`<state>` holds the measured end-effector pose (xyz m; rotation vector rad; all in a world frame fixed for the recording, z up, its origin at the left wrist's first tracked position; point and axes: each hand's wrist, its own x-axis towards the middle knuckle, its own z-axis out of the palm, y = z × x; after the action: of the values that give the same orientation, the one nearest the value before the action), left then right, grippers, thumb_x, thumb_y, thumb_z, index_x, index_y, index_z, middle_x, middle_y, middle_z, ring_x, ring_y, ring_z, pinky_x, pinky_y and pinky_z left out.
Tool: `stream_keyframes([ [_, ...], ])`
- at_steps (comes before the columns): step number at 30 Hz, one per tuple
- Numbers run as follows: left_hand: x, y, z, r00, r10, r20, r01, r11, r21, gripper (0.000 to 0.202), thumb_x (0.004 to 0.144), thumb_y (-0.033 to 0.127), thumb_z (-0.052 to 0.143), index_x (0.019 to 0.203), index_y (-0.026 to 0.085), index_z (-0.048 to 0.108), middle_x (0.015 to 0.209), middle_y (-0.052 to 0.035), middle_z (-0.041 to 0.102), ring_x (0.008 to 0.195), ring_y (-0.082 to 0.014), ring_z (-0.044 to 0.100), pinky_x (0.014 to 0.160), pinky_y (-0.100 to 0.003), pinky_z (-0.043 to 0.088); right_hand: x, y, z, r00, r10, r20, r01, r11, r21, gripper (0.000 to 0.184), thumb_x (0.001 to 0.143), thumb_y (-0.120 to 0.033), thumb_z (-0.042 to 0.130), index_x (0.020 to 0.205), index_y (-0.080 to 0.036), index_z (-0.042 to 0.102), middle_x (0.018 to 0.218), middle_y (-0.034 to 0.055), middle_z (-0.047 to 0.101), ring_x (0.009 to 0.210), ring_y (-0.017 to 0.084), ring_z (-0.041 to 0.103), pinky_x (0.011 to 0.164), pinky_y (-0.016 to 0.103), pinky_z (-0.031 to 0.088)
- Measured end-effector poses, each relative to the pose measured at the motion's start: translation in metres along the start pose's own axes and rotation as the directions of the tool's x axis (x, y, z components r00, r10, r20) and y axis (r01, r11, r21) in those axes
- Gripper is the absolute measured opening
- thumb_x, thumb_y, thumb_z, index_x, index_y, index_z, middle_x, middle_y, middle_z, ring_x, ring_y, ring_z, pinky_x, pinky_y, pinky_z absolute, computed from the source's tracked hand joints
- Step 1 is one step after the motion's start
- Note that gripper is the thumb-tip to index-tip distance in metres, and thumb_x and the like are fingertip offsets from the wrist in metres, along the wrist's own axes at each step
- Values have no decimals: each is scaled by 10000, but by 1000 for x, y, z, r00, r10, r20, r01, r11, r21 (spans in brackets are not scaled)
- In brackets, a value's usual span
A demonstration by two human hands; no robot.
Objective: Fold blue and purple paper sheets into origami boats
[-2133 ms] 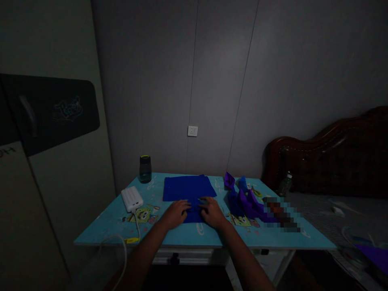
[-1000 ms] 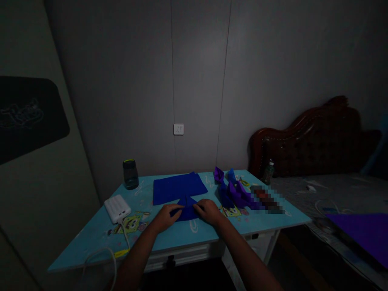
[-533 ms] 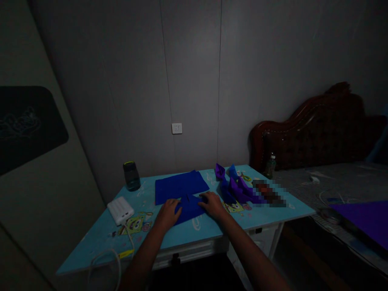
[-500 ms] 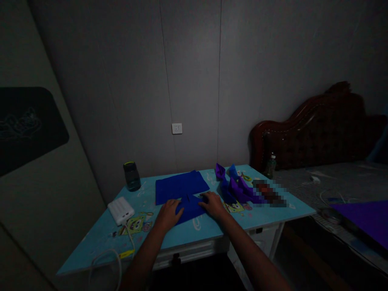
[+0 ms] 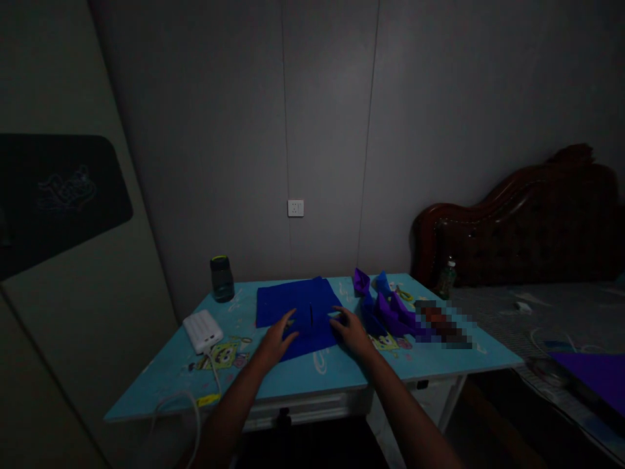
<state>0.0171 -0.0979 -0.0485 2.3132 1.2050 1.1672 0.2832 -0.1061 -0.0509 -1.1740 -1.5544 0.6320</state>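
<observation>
A piece of blue paper [image 5: 308, 340] lies near the front of the table, with a short dark upright line at its middle. My left hand [image 5: 279, 340] rests at its left edge, thumb and fingers apart. At the right edge is my right hand [image 5: 352, 331], its fingers spread and slightly bent. Neither hand grips the paper, though whether the fingertips touch it is hard to tell in the dim light. Directly behind lies a larger blue sheet [image 5: 280, 301], flat on the table.
Folded purple paper boats [image 5: 393, 314] and a blue one [image 5: 383, 284] stand right, near yellow-green scissors [image 5: 404, 294]. Left are a dark water bottle [image 5: 222, 281] and a white power bank [image 5: 203, 331] with a cable. A blurred patch [image 5: 442, 324] covers something at the table's right.
Both hands have loosened from the paper's sides, and their fingers are now lifted and more spread. The dark line in the paper's middle looks longer. The view has turned slightly left.
</observation>
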Motion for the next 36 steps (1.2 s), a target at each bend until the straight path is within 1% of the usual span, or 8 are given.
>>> stream_keyframes([
  [3,1,1,-4,997,-58,-58,55,997,-46,320,844,356,587,1133,224,625,943,-60,709,875,-227,670,818,-366,527,-1,-3,0,1000,15,1,-15,991,136,539,795,-475,620,1247,-194,532,816,24,675,742,200,634,663,308,506],
  [7,2,4,-7,989,-102,-102,90,989,-116,258,823,386,596,1009,212,644,935,-61,718,872,-230,667,807,-358,523,0,-7,0,999,33,-24,-26,966,256,542,783,-529,621,1224,-242,495,768,-7,650,678,177,623,619,285,502],
  [14,2,5,-8,982,-140,-126,113,972,-205,258,833,393,566,1000,204,620,958,-57,712,907,-224,662,846,-362,516,6,-1,-1,996,44,-76,-26,972,235,422,725,-532,690,941,-172,651,799,53,695,747,215,635,687,321,503],
  [20,2,11,-12,979,-153,-134,117,962,-246,244,836,394,569,991,212,618,961,-54,706,940,-229,654,875,-369,507,2,-3,0,1000,21,8,-22,990,142,493,760,-516,676,1109,-168,694,1107,115,721,1005,285,655,905,425,486],
  [25,1,14,-14,976,-159,-146,114,954,-277,229,834,387,576,973,212,624,969,-46,710,952,-227,660,897,-367,503,-3,-15,0,996,-41,79,35,997,71,430,811,-507,624,1088,-193,720,1134,97,716,1069,290,630,978,440,441],
  [29,2,13,-13,972,-166,-166,111,947,-301,248,836,389,577,996,208,632,994,-54,712,984,-231,660,905,-370,504,-4,-18,-1,993,-62,105,58,998,38,375,828,-506,595,909,-179,759,950,73,750,925,269,658,894,381,479],
  [32,4,12,-13,969,-163,-184,98,943,-319,273,840,379,580,1047,205,622,1022,-63,697,1000,-220,655,906,-356,503,-3,-16,-1,993,-51,106,48,998,32,405,837,-524,569,892,-172,761,862,56,752,826,257,663,791,348,504],
  [36,4,9,-12,954,-171,-246,88,945,-316,378,835,359,601,1183,215,564,1156,-82,629,1092,-216,601,963,-370,465,0,-13,-4,999,-27,40,26,999,34,458,822,-565,567,908,-160,762,869,64,753,832,273,661,783,356,504],
])
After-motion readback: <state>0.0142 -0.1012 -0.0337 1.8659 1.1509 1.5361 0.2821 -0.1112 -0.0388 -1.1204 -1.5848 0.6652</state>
